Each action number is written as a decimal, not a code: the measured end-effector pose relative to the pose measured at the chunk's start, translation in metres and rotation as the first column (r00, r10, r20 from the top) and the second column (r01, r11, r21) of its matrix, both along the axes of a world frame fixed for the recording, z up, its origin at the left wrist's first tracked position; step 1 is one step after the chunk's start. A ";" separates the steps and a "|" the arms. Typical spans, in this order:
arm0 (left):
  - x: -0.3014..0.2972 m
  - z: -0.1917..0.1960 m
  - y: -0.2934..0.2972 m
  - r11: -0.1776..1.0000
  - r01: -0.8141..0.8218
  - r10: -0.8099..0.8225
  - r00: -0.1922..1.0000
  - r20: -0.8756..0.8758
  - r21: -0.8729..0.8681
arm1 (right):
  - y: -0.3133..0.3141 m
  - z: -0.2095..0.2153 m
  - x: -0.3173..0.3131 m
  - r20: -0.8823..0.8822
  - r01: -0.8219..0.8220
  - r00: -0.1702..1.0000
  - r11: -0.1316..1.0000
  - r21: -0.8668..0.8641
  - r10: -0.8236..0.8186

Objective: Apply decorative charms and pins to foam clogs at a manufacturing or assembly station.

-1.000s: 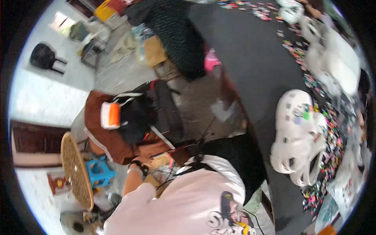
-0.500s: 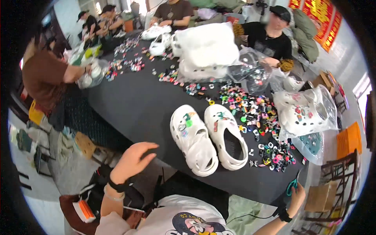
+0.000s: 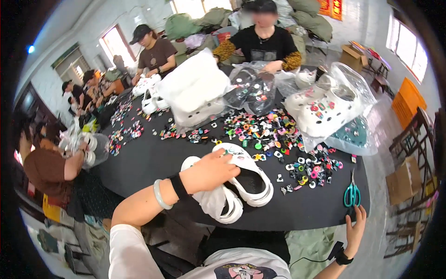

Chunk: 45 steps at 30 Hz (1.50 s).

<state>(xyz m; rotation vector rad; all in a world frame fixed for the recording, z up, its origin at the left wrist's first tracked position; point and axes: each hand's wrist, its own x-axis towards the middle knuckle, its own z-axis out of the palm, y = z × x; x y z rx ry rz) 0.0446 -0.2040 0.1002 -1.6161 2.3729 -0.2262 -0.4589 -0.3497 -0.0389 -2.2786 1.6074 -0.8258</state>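
Observation:
Two white clogs with colourful shoe charms lie side by side in front of me, the left clog (image 3: 217,204) with crumpled white filling in its opening. My left hand (image 3: 209,171) reaches across the left clog, its fingers bent over the tops and touching the right clog (image 3: 254,182). It hides much of the left clog's front. At the table's right edge, teal-handled scissors (image 3: 351,194) lie with blades pointing away. Just below their handles is my right hand (image 3: 356,228), fingers apart and holding nothing.
Loose shoe charms (image 3: 260,128) spread beyond the clogs and to the right. Bagged white clogs (image 3: 320,109) and a large white wrapped stack (image 3: 193,88) stand on the black table (image 3: 153,162). A co-worker (image 3: 265,42) sits opposite; another person (image 3: 51,167) is at left.
My left hand has moved right onto the clogs, which sit a little nearer each other in view. My right hand has let go of the scissors. The view has shifted.

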 end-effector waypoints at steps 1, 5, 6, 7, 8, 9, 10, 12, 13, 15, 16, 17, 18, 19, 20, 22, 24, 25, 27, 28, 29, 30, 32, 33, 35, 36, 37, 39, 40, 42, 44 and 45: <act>0.003 0.000 -0.003 0.999 0.031 -0.030 0.999 -0.022 0.015 | 0.006 0.001 -0.001 0.037 0.000 0.999 1.000 0.007 0.000; 0.016 0.006 -0.006 0.997 0.082 -0.082 0.993 0.079 -0.004 | 0.018 0.009 -0.005 0.047 0.036 0.998 0.999 -0.031 -0.034; 0.018 0.008 -0.006 0.997 0.072 -0.074 0.993 0.096 0.023 | 0.020 0.011 -0.005 0.052 0.065 0.997 0.998 -0.015 -0.064; 0.020 0.011 -0.005 0.997 0.059 -0.064 0.991 0.114 0.049 | 0.021 0.013 -0.004 0.035 0.062 0.998 0.998 -0.034 -0.060; 0.021 0.013 -0.003 0.997 0.058 -0.059 0.998 0.019 0.050 | 0.022 0.015 -0.003 0.012 0.059 0.998 0.997 -0.055 -0.059; 0.022 0.015 -0.002 0.995 0.060 -0.064 0.997 0.046 0.075 | 0.023 0.017 -0.001 0.021 0.076 0.997 0.996 -0.047 -0.075; 0.023 0.016 -0.001 0.993 0.048 -0.047 0.999 -0.007 0.106 | 0.023 0.018 0.003 0.041 0.070 0.997 0.997 -0.031 -0.069; 0.022 0.014 -0.001 0.989 -0.003 0.010 0.999 -0.044 0.147 | 0.021 0.021 0.011 0.076 0.058 0.996 0.998 -0.031 -0.056; 0.021 0.011 -0.001 0.991 0.016 -0.011 0.999 -0.037 0.135 | 0.021 0.022 0.016 0.083 0.062 0.995 0.997 -0.038 -0.058; 0.017 0.003 -0.004 0.995 0.000 0.000 1.000 0.001 0.100 | 0.021 0.024 0.025 0.080 0.019 0.997 0.999 -0.037 -0.016; 0.017 0.000 -0.005 0.997 0.013 -0.014 1.000 0.011 0.079 | 0.020 0.024 0.031 0.081 0.006 0.997 0.998 -0.055 -0.002; 0.016 -0.003 -0.005 0.997 0.008 -0.009 1.000 0.015 0.079 | 0.021 0.025 0.034 0.089 -0.002 0.996 0.998 -0.064 0.008; 0.016 -0.005 -0.006 0.998 0.039 -0.042 0.998 0.040 0.057 | 0.022 0.024 0.039 0.076 -0.025 0.997 0.998 -0.051 0.029; 0.015 -0.007 -0.005 0.997 0.064 -0.067 0.996 0.065 0.049 | 0.024 0.024 0.043 0.063 -0.050 0.997 0.998 -0.036 0.052; 0.015 -0.008 -0.004 0.997 0.063 -0.065 0.996 0.066 0.043 | 0.025 0.023 0.048 0.034 -0.070 0.997 0.996 -0.062 0.072; 0.015 -0.008 -0.002 0.993 0.100 -0.108 0.983 0.146 0.063 | 0.028 0.023 0.053 0.048 -0.102 0.993 0.993 -0.063 0.105; 0.014 -0.005 0.003 0.995 0.093 -0.096 0.989 0.116 0.037 | 0.032 0.022 0.055 0.055 -0.128 0.990 0.991 -0.047 0.130; 0.015 -0.002 0.006 0.997 0.076 -0.078 0.994 0.082 0.025 | 0.034 0.022 0.054 0.073 -0.123 0.989 0.991 -0.048 0.126; 0.019 0.009 0.012 0.999 0.032 -0.030 0.996 0.079 -0.034 | 0.039 0.023 0.051 0.074 -0.146 0.986 0.988 -0.057 0.150; 0.022 0.015 0.015 0.997 -0.043 0.048 0.996 0.069 -0.072 | 0.041 0.023 0.049 0.081 -0.139 0.986 0.989 -0.054 0.143; 0.027 0.023 0.020 0.989 -0.145 0.145 0.989 -0.007 -0.034 | 0.042 0.023 0.048 0.086 -0.137 0.986 0.989 -0.046 0.141; 0.033 0.028 0.021 0.968 -0.246 0.240 0.965 -0.106 -0.043 | 0.043 0.023 0.046 0.090 -0.139 0.986 0.990 -0.038 0.142; 0.047 0.038 0.028 0.845 -0.519 0.534 0.804 -0.261 0.130 | 0.044 0.024 0.046 0.095 -0.139 0.985 0.989 -0.043 0.143; 0.054 0.039 0.030 0.721 -0.649 0.691 0.646 -0.324 0.243 | 0.044 0.024 0.047 0.084 -0.133 0.987 0.990 -0.042 0.136; 0.066 0.033 0.037 0.640 -0.649 0.750 0.415 -0.515 0.410 | 0.043 0.025 0.052 0.108 -0.150 0.982 0.988 -0.042 0.154; 0.069 0.022 0.040 0.680 -0.541 0.711 0.321 -0.626 0.495 | 0.043 0.026 0.056 0.108 -0.150 0.982 0.988 -0.028 0.153; 0.070 0.008 0.043 0.720 -0.430 0.668 0.221 -0.710 0.544 | 0.043 0.027 0.061 0.120 -0.163 0.979 0.986 -0.036 0.166; 0.076 -0.012 0.056 0.564 -0.579 0.785 0.153 -0.600 0.589 | 0.043 0.028 0.074 0.148 -0.215 0.965 0.976 -0.020 0.216; 0.078 -0.023 0.060 0.573 -0.582 0.723 0.028 -0.691 0.576 | 0.044 0.029 0.080 0.155 -0.239 0.958 0.971 -0.028 0.240; 0.082 -0.039 0.071 0.585 -0.587 0.633 -0.100 -0.767 0.560 | 0.045 0.031 0.093 0.148 -0.288 0.945 0.956 -0.053 0.293; 0.084 -0.049 0.082 0.605 -0.607 0.590 -0.094 -0.802 0.516 | 0.047 0.033 0.105 0.126 -0.348 0.927 0.936 -0.057 0.353; 0.083 -0.052 0.086 0.603 -0.606 0.584 -0.107 -0.805 0.519 | 0.048 0.035 0.112 0.121 -0.358 0.924 0.932 -0.063 0.363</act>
